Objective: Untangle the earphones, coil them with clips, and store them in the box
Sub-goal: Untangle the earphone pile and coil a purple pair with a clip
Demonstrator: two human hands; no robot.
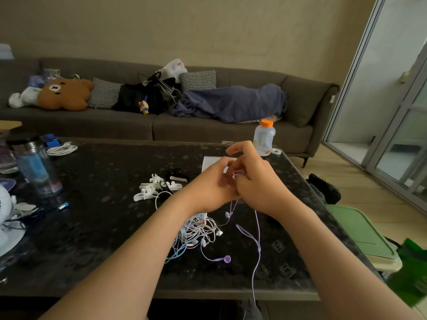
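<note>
Firstly, head view, what is obscured. The fingertips of both hands are blurred where they meet. The white sheet (209, 163) behind them is mostly covered, so its nature is unclear. The near end of the purple earphone (257, 227) cable runs off the front edge of the table (104, 227) and is lost in shadow.

Counts: two hands, two purple earbuds, one hanging just under the wrists and one lying flat on the table nearer the camera. One tangle of earphones (196, 229), white, pale blue and pink cords knotted together; at least two white buds show, total sets not countable. One pile of white clips (157, 187), number unclear. One bottle (264, 137) with an orange cap, at the far edge.

Task item: thin lilac cord, raised above the table centre-right. A small loop of it sits at the right hand (256, 179), whose thumb and curled fingers pinch it, index finger lifted. The left hand (213, 182) is curled close against the right; cannot tell whether it grips the cord. The rest drapes down to the table beside the tangle.
</note>
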